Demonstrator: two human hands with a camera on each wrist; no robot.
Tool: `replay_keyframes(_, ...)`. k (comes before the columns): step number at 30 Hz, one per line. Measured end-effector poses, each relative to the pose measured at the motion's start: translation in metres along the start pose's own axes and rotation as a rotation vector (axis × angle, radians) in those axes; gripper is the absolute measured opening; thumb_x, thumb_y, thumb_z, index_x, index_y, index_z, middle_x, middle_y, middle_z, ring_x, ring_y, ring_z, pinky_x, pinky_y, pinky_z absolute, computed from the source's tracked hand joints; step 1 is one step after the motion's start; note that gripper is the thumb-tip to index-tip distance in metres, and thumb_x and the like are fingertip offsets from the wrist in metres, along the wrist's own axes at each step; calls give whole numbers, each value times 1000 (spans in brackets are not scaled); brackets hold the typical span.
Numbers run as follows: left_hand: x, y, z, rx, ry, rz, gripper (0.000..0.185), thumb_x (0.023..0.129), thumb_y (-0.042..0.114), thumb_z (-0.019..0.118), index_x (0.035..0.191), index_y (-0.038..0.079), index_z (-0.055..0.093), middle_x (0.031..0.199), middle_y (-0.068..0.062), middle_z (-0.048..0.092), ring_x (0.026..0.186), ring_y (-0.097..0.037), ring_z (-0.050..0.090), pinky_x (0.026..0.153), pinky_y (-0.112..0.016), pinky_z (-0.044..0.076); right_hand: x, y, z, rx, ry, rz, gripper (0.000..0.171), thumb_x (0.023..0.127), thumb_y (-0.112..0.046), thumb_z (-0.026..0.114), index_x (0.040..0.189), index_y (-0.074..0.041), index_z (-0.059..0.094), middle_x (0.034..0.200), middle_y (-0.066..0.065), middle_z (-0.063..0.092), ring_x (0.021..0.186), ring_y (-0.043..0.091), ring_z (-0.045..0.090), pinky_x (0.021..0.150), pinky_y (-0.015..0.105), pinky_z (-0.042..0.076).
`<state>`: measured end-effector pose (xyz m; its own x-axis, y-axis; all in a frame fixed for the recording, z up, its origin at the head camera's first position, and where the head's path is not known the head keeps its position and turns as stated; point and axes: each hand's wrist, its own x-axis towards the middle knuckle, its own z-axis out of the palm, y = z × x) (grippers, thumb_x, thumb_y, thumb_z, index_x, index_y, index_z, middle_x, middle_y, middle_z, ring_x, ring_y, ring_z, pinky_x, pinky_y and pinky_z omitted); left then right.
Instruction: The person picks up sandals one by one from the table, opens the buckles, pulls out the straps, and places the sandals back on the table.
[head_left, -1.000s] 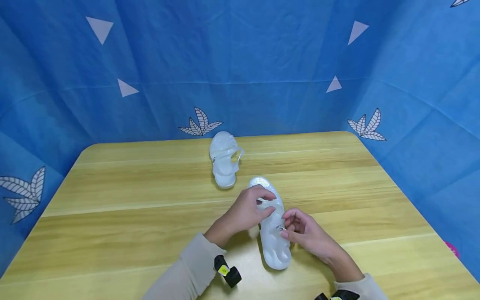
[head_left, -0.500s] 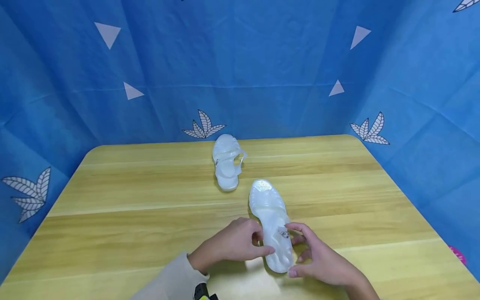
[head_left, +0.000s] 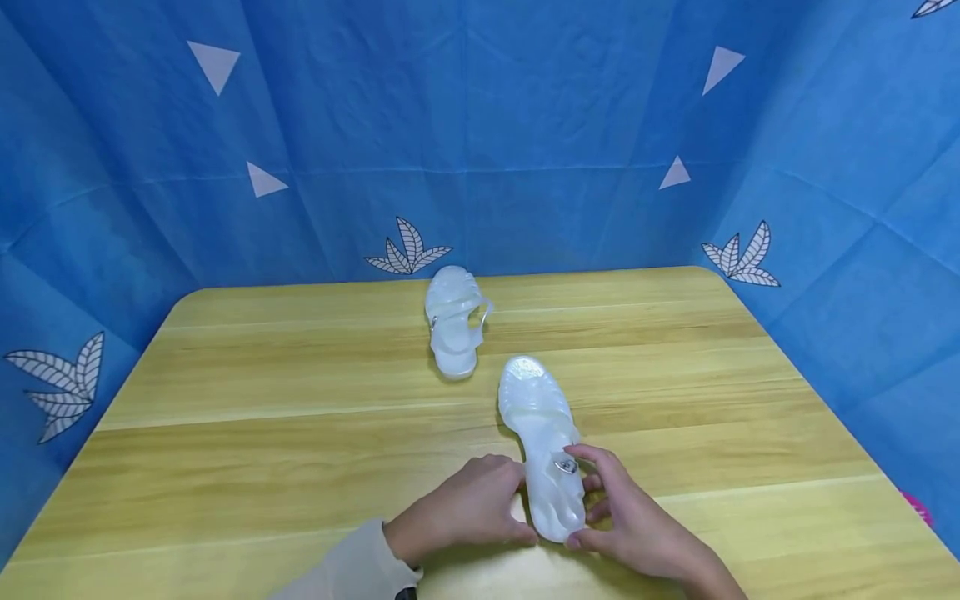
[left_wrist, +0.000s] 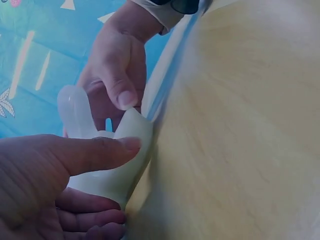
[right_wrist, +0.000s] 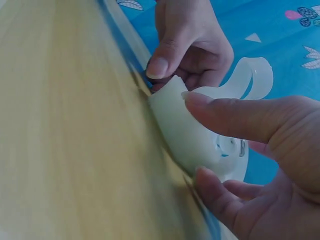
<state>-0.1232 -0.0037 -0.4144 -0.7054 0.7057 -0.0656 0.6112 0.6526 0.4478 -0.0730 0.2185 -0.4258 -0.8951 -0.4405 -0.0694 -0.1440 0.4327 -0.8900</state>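
A translucent white jelly sandal (head_left: pixel 537 417) lies on the wooden table (head_left: pixel 262 433), toe pointing away, with a small metal buckle (head_left: pixel 565 464) on its strap. My left hand (head_left: pixel 517 507) grips its heel end from the left, fingers curled round the edge. From the right, my right hand (head_left: pixel 592 504) holds the same heel, one finger by the buckle. The left wrist view shows my left thumb (left_wrist: pixel 100 152) pressed on the sandal's heel (left_wrist: pixel 117 177). In the right wrist view, my right thumb (right_wrist: pixel 235 117) lies over the sandal (right_wrist: pixel 192 135). A second, matching sandal (head_left: pixel 453 321) rests farther back, untouched.
Blue cloth (head_left: pixel 480 125) with white leaf and triangle prints walls in the table at the back and on both sides. A pink object (head_left: pixel 917 507) shows beyond the table's right edge.
My left hand has come back from the sandal's front straps to its heel. The right hand has slid from the buckle strap down toward the heel. The sandal has barely moved.
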Motion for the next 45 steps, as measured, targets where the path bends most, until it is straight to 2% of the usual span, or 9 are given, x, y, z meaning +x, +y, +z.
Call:
replay_keyframes(4,2,-1,-1,-3,24,-22,33,64,40,83,81,20,64,72,12,57,70,-4,52,65,-21,45,4,1,1,-29,36,-34,89,75,-25,79,144,-20,23,129,17,41,94,17,58,73,26,53)
replay_keyframes(8,7,-6,-3,-56,34,-43,37,64,41,84,87,19,64,75,13,60,72,-2,53,66,-20,45,13,3,2,-61,76,-66,89,75,-14,78,145,-16,25,133,16,40,101,23,58,74,26,53)
replay_keyframes(12,15,-14,-6,-124,52,-62,42,64,42,83,93,19,64,79,13,62,72,-1,53,65,-20,45,24,3,0,-78,106,-70,89,74,-4,77,146,-13,25,135,19,40,102,28,59,74,24,53)
replay_keyframes(18,28,-26,-9,-125,97,-81,39,67,37,83,93,14,65,82,8,64,73,-4,55,66,-21,45,41,3,-3,-64,130,-57,88,77,-1,74,148,-10,23,133,27,42,96,28,63,75,23,53)
replay_keyframes(23,36,-32,-15,-144,116,-106,34,70,33,82,91,12,66,69,7,58,61,-5,48,55,-21,41,58,6,-7,-52,156,-34,90,77,2,73,149,-10,21,132,27,45,98,30,64,77,24,53)
replay_keyframes(27,44,-37,-20,-150,132,-128,28,72,30,81,86,11,65,58,8,49,52,-5,43,48,-21,36,71,8,-10,-52,171,-58,87,78,4,71,149,-4,21,132,30,45,102,35,62,78,26,54)
replay_keyframes(33,56,-44,-24,-165,170,-172,23,74,25,80,80,9,65,54,6,48,49,-7,43,46,-21,35,92,12,-16,-93,208,-55,83,79,4,70,148,-2,23,130,31,48,104,35,62,78,26,54)
replay_keyframes(39,65,-51,-26,-204,208,-206,18,77,20,77,86,7,67,55,4,51,48,-7,46,45,-22,37,109,13,-20,-101,223,-61,77,82,4,68,146,2,25,132,33,46,110,39,58,82,29,53)
replay_keyframes(45,74,-57,-26,-283,241,-250,16,82,15,72,94,5,67,52,4,47,42,-7,42,40,-21,32,124,12,-25,-116,233,-57,74,83,5,66,145,3,27,134,32,45,114,41,54,86,36,51)
